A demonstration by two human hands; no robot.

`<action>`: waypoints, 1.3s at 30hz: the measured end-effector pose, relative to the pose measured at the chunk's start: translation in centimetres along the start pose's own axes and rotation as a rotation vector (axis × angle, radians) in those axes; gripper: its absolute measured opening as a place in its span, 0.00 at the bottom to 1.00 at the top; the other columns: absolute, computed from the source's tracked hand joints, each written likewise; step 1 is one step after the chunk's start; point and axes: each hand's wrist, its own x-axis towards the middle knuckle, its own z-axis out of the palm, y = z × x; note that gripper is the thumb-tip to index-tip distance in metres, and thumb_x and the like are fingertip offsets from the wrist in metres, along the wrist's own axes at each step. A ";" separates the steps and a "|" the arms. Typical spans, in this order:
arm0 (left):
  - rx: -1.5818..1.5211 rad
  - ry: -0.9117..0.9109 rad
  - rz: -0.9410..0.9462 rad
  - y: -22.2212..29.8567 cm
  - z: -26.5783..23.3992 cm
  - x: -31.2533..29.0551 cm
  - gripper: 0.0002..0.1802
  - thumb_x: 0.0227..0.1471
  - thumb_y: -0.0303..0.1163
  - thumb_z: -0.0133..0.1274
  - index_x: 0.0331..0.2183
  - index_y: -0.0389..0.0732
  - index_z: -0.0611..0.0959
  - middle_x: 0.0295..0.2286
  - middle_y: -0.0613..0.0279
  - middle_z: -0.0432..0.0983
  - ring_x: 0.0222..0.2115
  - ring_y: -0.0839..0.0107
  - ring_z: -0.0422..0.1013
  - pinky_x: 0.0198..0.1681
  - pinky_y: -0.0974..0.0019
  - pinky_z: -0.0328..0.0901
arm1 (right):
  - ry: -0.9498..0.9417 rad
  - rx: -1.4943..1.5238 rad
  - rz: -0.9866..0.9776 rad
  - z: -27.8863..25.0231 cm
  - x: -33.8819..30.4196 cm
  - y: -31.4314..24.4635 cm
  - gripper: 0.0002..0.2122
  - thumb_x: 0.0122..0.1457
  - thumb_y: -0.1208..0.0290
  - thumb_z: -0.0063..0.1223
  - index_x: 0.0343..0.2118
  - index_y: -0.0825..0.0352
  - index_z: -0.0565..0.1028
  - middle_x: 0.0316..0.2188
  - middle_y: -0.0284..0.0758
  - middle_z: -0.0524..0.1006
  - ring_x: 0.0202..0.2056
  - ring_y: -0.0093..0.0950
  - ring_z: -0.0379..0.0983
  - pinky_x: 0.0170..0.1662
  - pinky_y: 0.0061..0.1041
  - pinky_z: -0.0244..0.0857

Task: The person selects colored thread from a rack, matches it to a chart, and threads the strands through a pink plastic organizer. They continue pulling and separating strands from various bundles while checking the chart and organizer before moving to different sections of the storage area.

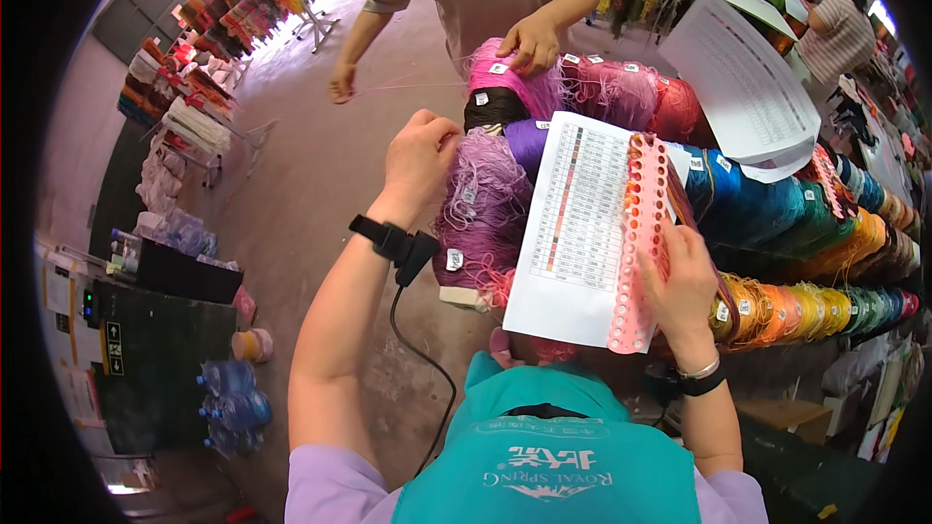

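Note:
My left hand is raised at the left end of the thread rack, fingers curled together beside the lilac thread skeins. Whatever is between its fingertips is too small to make out. My right hand grips a long pink strip with holes along both edges; short orange and red threads are looped along it. Beneath the strip lies a white printed chart with rows and small colour blocks, resting over the skeins. Violet thread and a dark brown skein sit just beyond my left hand.
Opposite me a person's hand rests on bright pink thread; their other hand draws out a fine strand. Blue skeins and yellow-orange skeins fill rails at right. More printed sheets lie there. Water bottles stand lower left.

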 end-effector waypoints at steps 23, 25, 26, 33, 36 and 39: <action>-0.345 -0.055 -0.087 -5.6 4.5 2.0 0.05 0.44 0.27 0.55 0.28 0.37 0.82 0.25 0.62 0.75 0.23 0.72 0.72 0.28 0.69 0.66 | -0.091 0.152 -0.410 5.3 16.6 -9.0 0.15 0.50 0.73 0.55 0.41 0.70 0.74 0.41 0.41 0.76 0.45 0.37 0.72 0.48 0.34 0.65; -0.465 -0.116 -0.181 -5.6 4.4 2.2 0.05 0.45 0.27 0.55 0.28 0.36 0.82 0.25 0.64 0.74 0.24 0.74 0.71 0.28 0.70 0.66 | -0.155 0.058 -0.492 8.4 16.6 -9.6 0.19 0.50 0.71 0.56 0.46 0.70 0.71 0.47 0.40 0.73 0.52 0.37 0.67 0.53 0.34 0.60; -0.582 -0.173 -0.273 -5.5 4.1 2.4 0.05 0.46 0.26 0.55 0.27 0.35 0.81 0.24 0.66 0.74 0.24 0.76 0.71 0.28 0.72 0.65 | -0.242 0.005 -0.497 9.6 16.6 -9.5 0.23 0.52 0.65 0.54 0.50 0.70 0.68 0.52 0.40 0.69 0.57 0.36 0.61 0.55 0.36 0.57; -1.123 -0.400 -0.669 -6.7 2.6 2.7 0.02 0.48 0.28 0.56 0.27 0.41 0.79 0.28 0.70 0.75 0.24 0.82 0.67 0.28 0.77 0.60 | -0.330 -0.128 -0.427 12.8 16.0 -8.6 0.26 0.59 0.52 0.44 0.54 0.67 0.66 0.57 0.40 0.64 0.59 0.36 0.56 0.56 0.42 0.55; -1.305 -0.433 -0.782 -7.0 2.4 2.6 0.03 0.49 0.29 0.55 0.28 0.43 0.77 0.28 0.68 0.75 0.22 0.83 0.66 0.26 0.78 0.60 | -0.334 -0.140 -0.423 12.9 15.9 -8.6 0.26 0.59 0.51 0.43 0.54 0.66 0.66 0.57 0.39 0.64 0.59 0.35 0.57 0.56 0.42 0.55; -1.452 -0.504 -0.728 -6.9 2.1 2.6 0.03 0.50 0.29 0.55 0.29 0.43 0.76 0.25 0.69 0.73 0.20 0.82 0.67 0.23 0.79 0.60 | -0.333 -0.149 -0.424 12.9 15.9 -8.5 0.27 0.59 0.51 0.44 0.54 0.66 0.66 0.57 0.39 0.64 0.59 0.35 0.57 0.56 0.42 0.55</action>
